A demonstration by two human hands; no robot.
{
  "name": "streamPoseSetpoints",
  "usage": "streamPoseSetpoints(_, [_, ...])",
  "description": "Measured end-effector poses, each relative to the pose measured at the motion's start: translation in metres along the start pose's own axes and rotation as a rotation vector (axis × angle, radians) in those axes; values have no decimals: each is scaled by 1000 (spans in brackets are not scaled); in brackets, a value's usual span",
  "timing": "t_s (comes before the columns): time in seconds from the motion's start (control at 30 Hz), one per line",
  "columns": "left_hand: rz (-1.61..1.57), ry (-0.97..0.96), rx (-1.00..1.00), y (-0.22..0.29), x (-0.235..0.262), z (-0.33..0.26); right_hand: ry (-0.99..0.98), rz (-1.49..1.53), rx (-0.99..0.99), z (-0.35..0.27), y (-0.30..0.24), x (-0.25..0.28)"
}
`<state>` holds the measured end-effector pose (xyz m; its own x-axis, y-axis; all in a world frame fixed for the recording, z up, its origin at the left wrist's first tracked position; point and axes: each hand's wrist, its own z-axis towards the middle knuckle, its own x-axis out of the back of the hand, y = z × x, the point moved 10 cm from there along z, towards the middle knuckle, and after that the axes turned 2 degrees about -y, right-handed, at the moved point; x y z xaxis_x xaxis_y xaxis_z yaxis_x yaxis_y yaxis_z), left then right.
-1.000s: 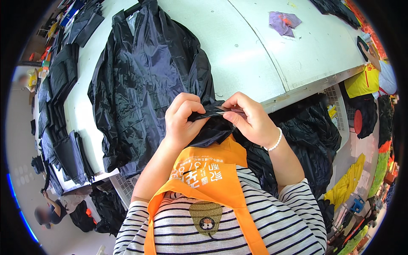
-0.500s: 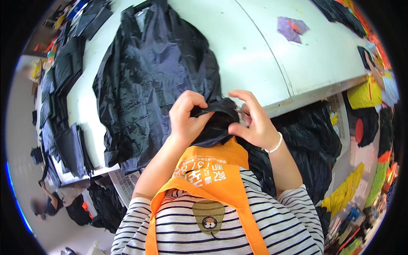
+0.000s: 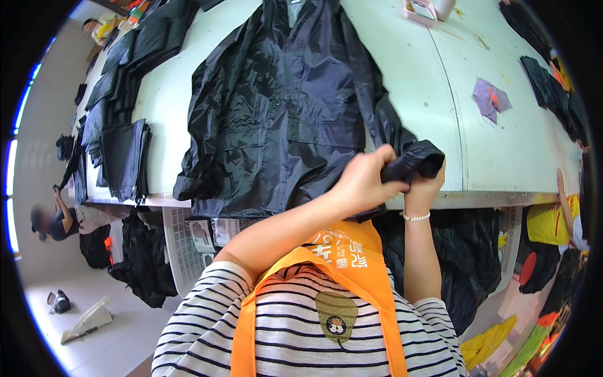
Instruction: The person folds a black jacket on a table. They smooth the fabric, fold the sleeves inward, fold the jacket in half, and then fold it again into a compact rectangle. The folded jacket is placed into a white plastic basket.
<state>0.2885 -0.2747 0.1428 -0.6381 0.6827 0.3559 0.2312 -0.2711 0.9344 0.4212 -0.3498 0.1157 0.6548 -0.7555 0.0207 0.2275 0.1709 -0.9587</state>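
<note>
A black rain jacket (image 3: 282, 94) of thin, shiny fabric lies spread on the pale table, front side up, its collar at the far edge of view and its hem along the near edge. Its right-side sleeve (image 3: 396, 166) is raised, with the round cuff opening facing right. My left hand (image 3: 364, 182) pinches the sleeve fabric just behind the cuff. On the cuff's near side is my right hand (image 3: 426, 187), wearing a white bead bracelet; it grips the cuff from beneath, its fingers partly hidden by the fabric.
Folded black garments (image 3: 122, 147) are stacked along the table's left. A purple cloth (image 3: 492, 100) and a pink box (image 3: 419, 11) lie to the right. Under the near edge stand white baskets (image 3: 179, 251) with black fabric (image 3: 452, 257). Another person (image 3: 63, 217) is at far left.
My hands have moved right with the cuff, away from my apron to above the table edge. The sleeve now stretches out rightward. My view has turned, showing the jacket straighter.
</note>
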Motion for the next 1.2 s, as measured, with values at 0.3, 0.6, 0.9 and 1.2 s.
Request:
streamPoseSetpoints(0.3, [153,511,-148,-3,70,6,-342,-168,219,-36,-51,-40])
streamPoseSetpoints(0.6, [-142,-286,-158,8,-20,-26,-275,-245,-434,-48,93,114])
streamPoseSetpoints(0.9, [-167,750,950,-281,203,-310,-230,-676,-376,68,164,268])
streamPoseSetpoints(1.2, [-917,1079,1098,-301,153,-369,-164,-1536,-397,276,274,207])
